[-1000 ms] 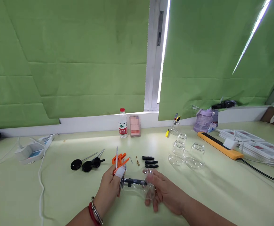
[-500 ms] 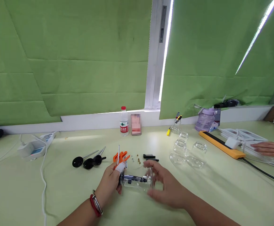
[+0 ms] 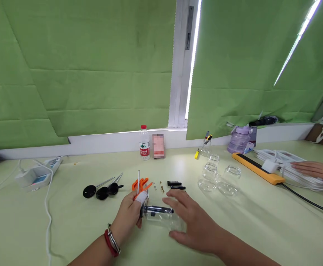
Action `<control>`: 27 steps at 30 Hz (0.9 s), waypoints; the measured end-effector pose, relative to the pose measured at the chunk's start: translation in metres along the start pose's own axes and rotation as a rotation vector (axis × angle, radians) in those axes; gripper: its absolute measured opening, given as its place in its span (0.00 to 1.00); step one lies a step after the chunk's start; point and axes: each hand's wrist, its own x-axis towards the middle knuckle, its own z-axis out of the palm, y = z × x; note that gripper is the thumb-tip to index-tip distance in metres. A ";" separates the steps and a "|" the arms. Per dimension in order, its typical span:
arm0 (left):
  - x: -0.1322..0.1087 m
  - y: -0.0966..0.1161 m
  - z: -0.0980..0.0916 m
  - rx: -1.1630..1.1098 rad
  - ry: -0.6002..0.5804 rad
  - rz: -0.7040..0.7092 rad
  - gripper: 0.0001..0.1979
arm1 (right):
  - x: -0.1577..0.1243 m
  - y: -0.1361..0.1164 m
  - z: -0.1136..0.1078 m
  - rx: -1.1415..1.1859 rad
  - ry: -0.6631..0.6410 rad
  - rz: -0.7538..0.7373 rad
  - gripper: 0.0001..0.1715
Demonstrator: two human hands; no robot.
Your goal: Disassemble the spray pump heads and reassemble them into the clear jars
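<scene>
A clear glass jar with a black part inside lies on its side on the pale green table. My left hand, a white bandage on one fingertip, is closed round the jar's mouth end. My right hand lies over the jar's other end, fingers curved round it. Just beyond the hands lie orange plastic pieces, a thin metal rod, several tiny brass bits and black comb-like parts.
Black round-headed rods lie at left, beyond them a power strip with cable. Three empty glass jars, an orange bar, a purple jug, a water bottle. Another person's hand rests on papers at right.
My right hand turned from gripping the jar's base from the side to lying over it with fingers on top. Another person's hand came in at the far right.
</scene>
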 end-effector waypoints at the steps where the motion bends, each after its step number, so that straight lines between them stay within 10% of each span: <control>1: 0.000 0.001 0.001 -0.034 -0.011 -0.053 0.17 | 0.000 -0.002 -0.002 -0.107 0.010 -0.115 0.38; 5: -0.004 0.008 0.004 -0.127 -0.082 -0.184 0.17 | 0.000 -0.014 -0.012 -0.286 0.020 -0.363 0.27; 13: 0.000 0.005 -0.007 -0.324 -0.041 -0.278 0.17 | -0.017 -0.013 -0.027 -0.479 0.120 -0.396 0.24; 19: 0.006 0.000 -0.016 -0.319 0.210 0.044 0.15 | -0.046 0.033 -0.028 -0.318 0.431 0.124 0.28; 23: 0.009 -0.007 -0.016 -0.274 0.199 0.073 0.16 | -0.069 0.064 -0.030 -0.037 0.555 0.554 0.42; 27: 0.009 -0.012 -0.013 -0.242 0.160 0.096 0.16 | -0.087 0.083 -0.037 -0.113 0.490 0.665 0.41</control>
